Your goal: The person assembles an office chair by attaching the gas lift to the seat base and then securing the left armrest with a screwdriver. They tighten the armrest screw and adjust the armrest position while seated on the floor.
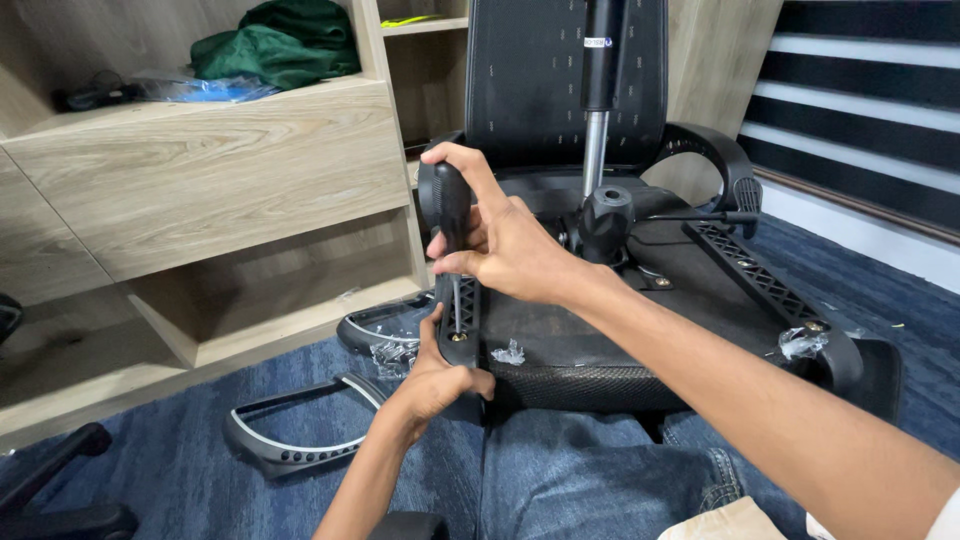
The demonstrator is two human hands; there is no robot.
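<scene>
the screwdriver is gripped by the right hand, its tip set on a brass screw in the armrest bracket, clasped by the left hand against the upturned chair seat; the shaft should be kept upright and pressed firmly while turned

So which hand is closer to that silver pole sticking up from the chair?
Right. The right hand grips the screwdriver just left of the pole; the left hand is lower, steadying the armrest bracket.
</scene>
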